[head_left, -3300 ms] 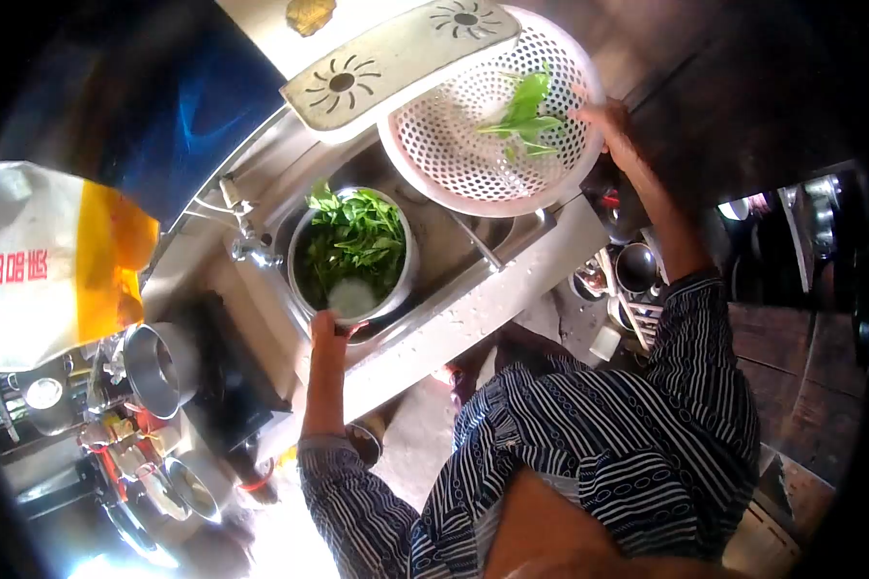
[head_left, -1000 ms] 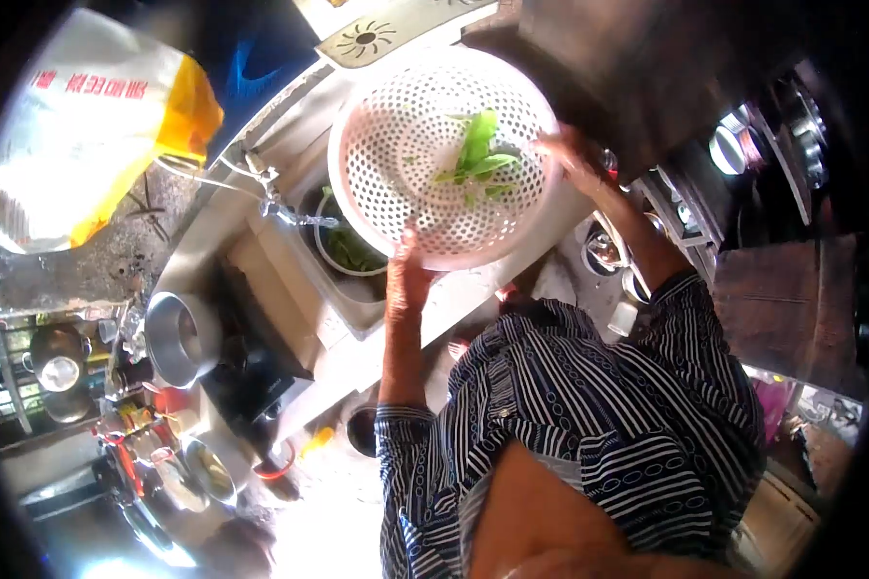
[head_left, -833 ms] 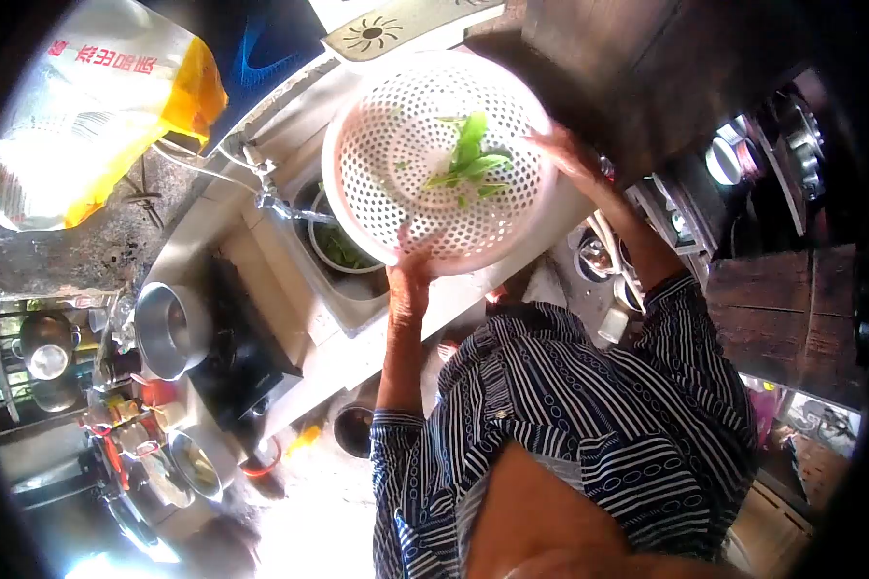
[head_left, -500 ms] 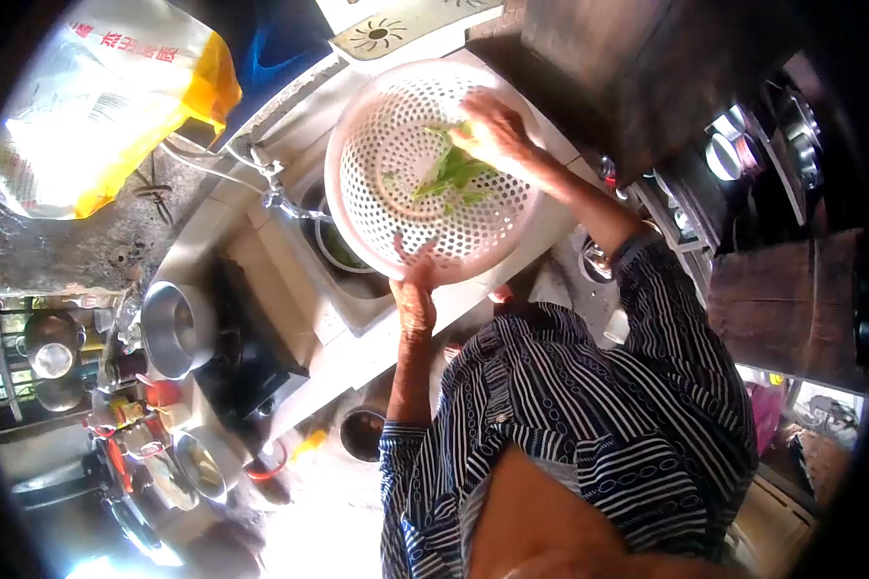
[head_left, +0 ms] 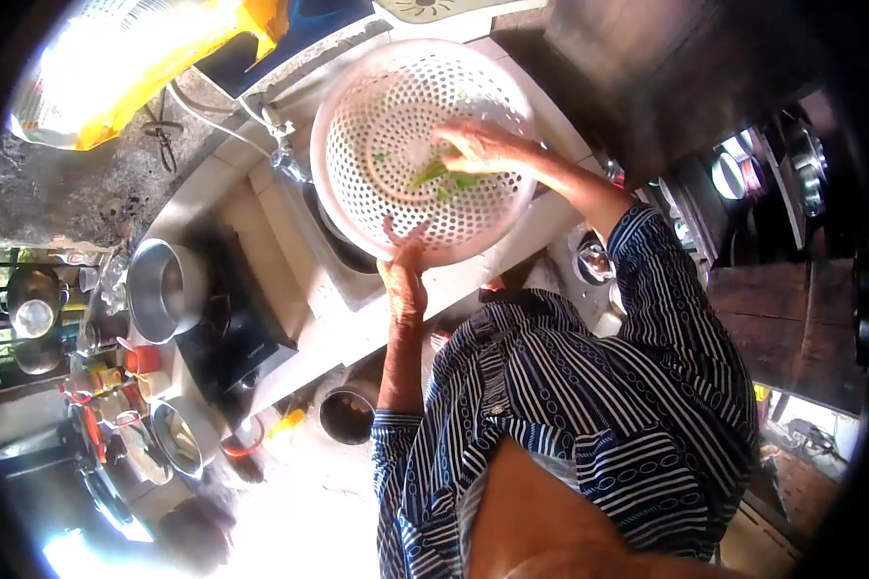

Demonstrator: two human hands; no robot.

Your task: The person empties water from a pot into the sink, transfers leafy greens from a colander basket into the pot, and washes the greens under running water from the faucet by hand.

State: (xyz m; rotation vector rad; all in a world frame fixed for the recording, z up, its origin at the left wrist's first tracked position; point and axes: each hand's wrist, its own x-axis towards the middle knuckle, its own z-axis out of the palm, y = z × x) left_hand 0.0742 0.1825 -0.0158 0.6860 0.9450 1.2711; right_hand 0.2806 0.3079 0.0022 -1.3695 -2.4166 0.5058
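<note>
A large pale pink-white colander (head_left: 357,198) full of round holes is tilted toward me above the sink. My left hand (head_left: 405,280) grips its near rim, with the fingers inside the wall and the palm outside. Over the inside of the bowl, my right hand (head_left: 488,148) has its thumb and fingers apart. Just below that hand lie a few green leaves (head_left: 431,174), partly covered by it. Smaller green bits are stuck to the colander's holes.
A metal tap (head_left: 288,162) stands left of the colander, beside the sink (head_left: 352,288). Farther left, a metal pot (head_left: 164,289) is near a black cooktop (head_left: 237,328). A yellow and white bag (head_left: 154,72) lies at upper left. Shelves with metal bowls (head_left: 730,176) are at right.
My right hand has moved left and down within the colander, and fewer leaves show under it. The colander sits slightly higher and farther left in view. My left hand keeps its rim hold.
</note>
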